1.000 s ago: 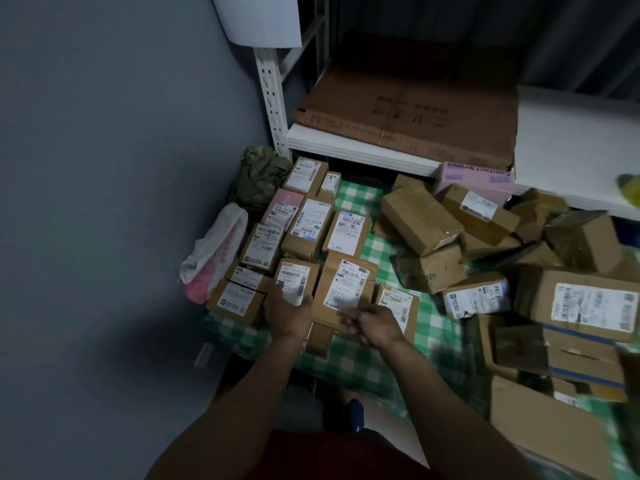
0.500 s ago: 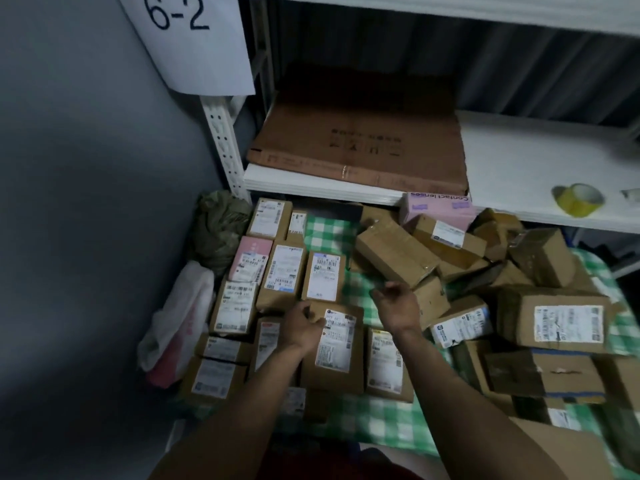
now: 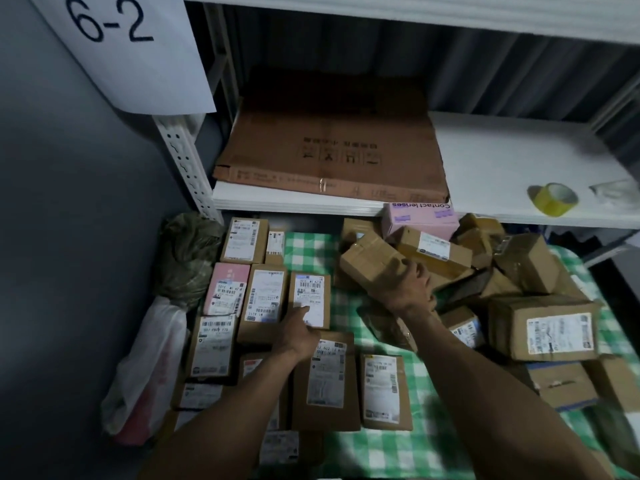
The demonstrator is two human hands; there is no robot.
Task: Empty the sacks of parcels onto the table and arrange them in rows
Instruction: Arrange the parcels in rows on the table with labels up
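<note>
Brown cardboard parcels with white labels lie in rows [image 3: 263, 299] on the left of a table covered by a green checked cloth [image 3: 346, 306]. A loose heap of parcels [image 3: 519, 271] fills the right side. My right hand [image 3: 407, 289] grips a plain brown box [image 3: 367, 259] at the heap's left edge. My left hand [image 3: 299, 332] reaches forward, its index finger touching the label of a small parcel [image 3: 310, 297] in the rows. A pink contact-lens box [image 3: 420, 218] tops the heap.
A white shelf [image 3: 502, 161] overhangs the table's back, bearing flattened cardboard [image 3: 332, 147] and a yellow tape roll [image 3: 552, 199]. A crumpled green sack [image 3: 188, 258] and a white bag [image 3: 149, 368] lie by the grey wall at left. A sign reads 6-2 [image 3: 114, 26].
My right hand has moved from the front rows up and right to the heap and taken hold of a brown box. My left hand has reached forward onto a labelled parcel.
</note>
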